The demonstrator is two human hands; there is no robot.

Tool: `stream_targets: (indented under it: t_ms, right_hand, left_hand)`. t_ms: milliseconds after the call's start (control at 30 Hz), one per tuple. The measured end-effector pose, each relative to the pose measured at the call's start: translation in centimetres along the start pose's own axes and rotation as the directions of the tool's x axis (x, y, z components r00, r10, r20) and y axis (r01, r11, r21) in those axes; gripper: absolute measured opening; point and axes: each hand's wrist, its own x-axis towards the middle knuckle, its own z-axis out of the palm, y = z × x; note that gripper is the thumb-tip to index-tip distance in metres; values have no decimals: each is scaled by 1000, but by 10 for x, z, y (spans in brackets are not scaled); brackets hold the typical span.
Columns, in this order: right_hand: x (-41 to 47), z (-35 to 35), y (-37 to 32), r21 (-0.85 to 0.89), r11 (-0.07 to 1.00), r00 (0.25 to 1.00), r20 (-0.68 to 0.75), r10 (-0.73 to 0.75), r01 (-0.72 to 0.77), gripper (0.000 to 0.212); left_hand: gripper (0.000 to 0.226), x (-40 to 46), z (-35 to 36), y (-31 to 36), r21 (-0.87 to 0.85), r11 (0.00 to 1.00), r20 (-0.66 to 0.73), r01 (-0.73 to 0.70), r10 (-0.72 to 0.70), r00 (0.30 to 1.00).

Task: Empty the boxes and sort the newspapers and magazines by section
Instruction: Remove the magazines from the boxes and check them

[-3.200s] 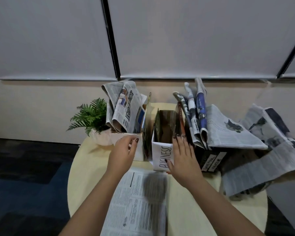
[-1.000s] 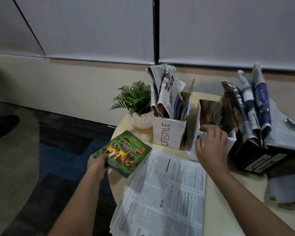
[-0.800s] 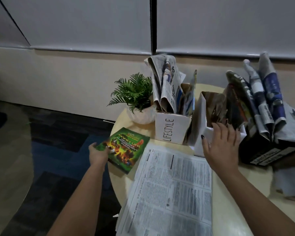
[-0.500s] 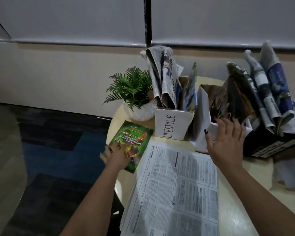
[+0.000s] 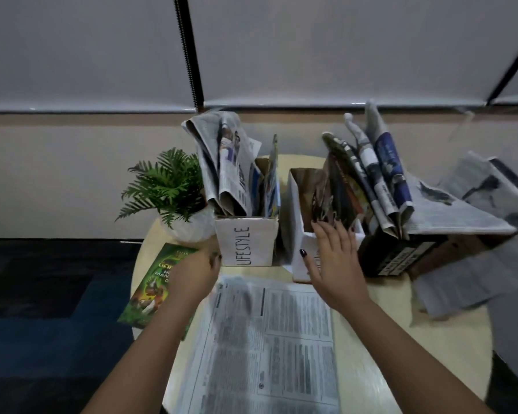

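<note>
A white box marked LIFESTYLE (image 5: 245, 242) stands on the round table, stuffed with folded newspapers (image 5: 225, 162). To its right is a second white box (image 5: 299, 234) holding magazines (image 5: 338, 192). A black box (image 5: 401, 255) further right carries rolled papers. A green magazine (image 5: 153, 291) lies flat at the table's left edge. My left hand (image 5: 192, 276) hovers over it near the LIFESTYLE box, fingers loosely curled and holding nothing. My right hand (image 5: 335, 258) is spread flat against the front of the second box, fingertips at its rim. An open newspaper (image 5: 266, 339) lies in front of me.
A potted fern (image 5: 171, 189) in a white pot stands left of the LIFESTYLE box. Loose newspaper sheets (image 5: 476, 264) sprawl over the table's right side. The beige table (image 5: 371, 339) ends at a dark carpeted floor on the left; a wall and blinds lie behind.
My left hand laid the green magazine on the table's left edge, let it go and moved right toward the LIFESTYLE box. My right hand stayed at the second box.
</note>
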Motion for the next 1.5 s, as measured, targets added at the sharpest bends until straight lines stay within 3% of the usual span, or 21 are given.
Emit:
stream_targets:
  t_ms: [67,200,300,367,433,500,600,733,1000,1167,1500]
  right_hand:
    - [-4,-6,4,145,989,998,-59,-12,21,52]
    - [-20,-17,22,283,955,958,-237,164,-93,58]
    - [-30,-22,41,213,973,981,-147,123,-90,62]
    - [-36,-23,52,100,994,997,-56,55,-49,67]
    - [-40,-25,58,47,998,999,11,31,-32,68]
    - [-42,-28,63,36,999,998,60,10,-12,71]
    - [-40,-26,67,26,999,988,150,-31,28,80]
    - [-36,-31,73,56,997,980,193,-57,47,84]
    - [-32,-33,76,90,993,971,220,-95,77,80]
    - [-29,-37,74,98,993,987,141,-80,67,75]
    - [-23,-40,73,106,993,991,119,-58,46,73]
  left_hand:
    - [35,-2,-21,49,-139,978,-161,-154,131,978]
    - [35,-2,-41,139,-309,880,-283,-361,277,918]
    - [24,6,-40,191,-363,815,-279,-452,368,887]
    - [33,18,-34,217,-319,802,-182,-505,471,863]
    - [50,31,-26,237,-302,821,-7,-485,507,862]
    - [63,41,-18,254,-345,855,138,-387,454,880]
    - [71,54,-10,270,-481,846,254,-229,385,887]
    - [85,63,-12,267,-527,820,350,-223,448,822]
    - [69,73,-16,253,-411,855,305,-316,456,836]
    - [57,75,-18,248,-382,847,254,-369,481,839]
    - [61,82,-15,234,-296,827,277,-477,553,786]
